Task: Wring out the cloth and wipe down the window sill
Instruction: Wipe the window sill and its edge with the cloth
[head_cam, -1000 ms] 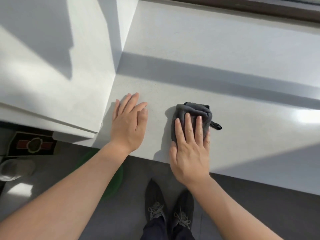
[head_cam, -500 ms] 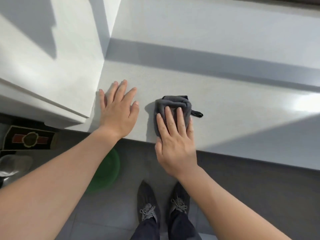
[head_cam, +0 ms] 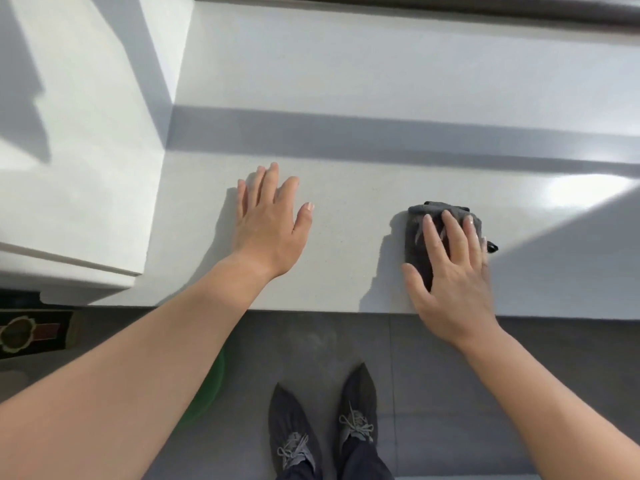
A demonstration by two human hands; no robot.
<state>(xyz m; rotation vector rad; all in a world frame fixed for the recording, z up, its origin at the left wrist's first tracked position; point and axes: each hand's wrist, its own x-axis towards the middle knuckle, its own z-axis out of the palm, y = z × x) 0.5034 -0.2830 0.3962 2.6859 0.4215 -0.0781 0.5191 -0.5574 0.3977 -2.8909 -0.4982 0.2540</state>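
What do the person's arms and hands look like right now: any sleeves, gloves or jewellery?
Both forearms are bare right to the frame edge, with no sleeves in view. The left hand and right hand wear no gloves, and no rings, watch or bracelets show. Fingernails look short and unpainted. Lower down, dark trouser legs and dark grey lace-up shoes are visible.

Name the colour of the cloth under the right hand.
Dark grey cloth, plain, seen in the head view.

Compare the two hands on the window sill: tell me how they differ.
The left hand lies bare on the window sill; the right hand presses the grey cloth. The left hand sits nearer the wall corner, the right hand nearer the sunlit patch. Both lie flat, palm down, fingers extended.
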